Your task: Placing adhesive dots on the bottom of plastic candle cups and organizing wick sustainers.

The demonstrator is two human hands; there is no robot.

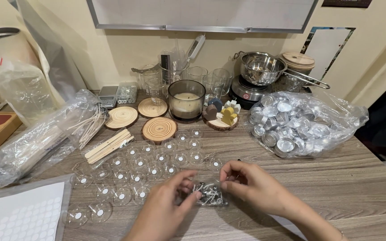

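Note:
A small clear plastic bag of metal-based candle wicks (208,194) lies on the wooden table near the front edge. My left hand (168,205) grips its left side with fingertips curled on the plastic. My right hand (251,185) pinches the bag's upper right corner. Just behind the hands, several clear plastic candle cups (150,167) with white round stickers in their bottoms stand in rows.
A sticker sheet (21,212) lies front left, with wooden sticks (108,145) and a bag of long wicks (36,143) behind it. Wood slices (159,128), a dark glass candle jar (186,100), a steel pot (261,68) and a bag of metal tealight cups (298,122) stand behind.

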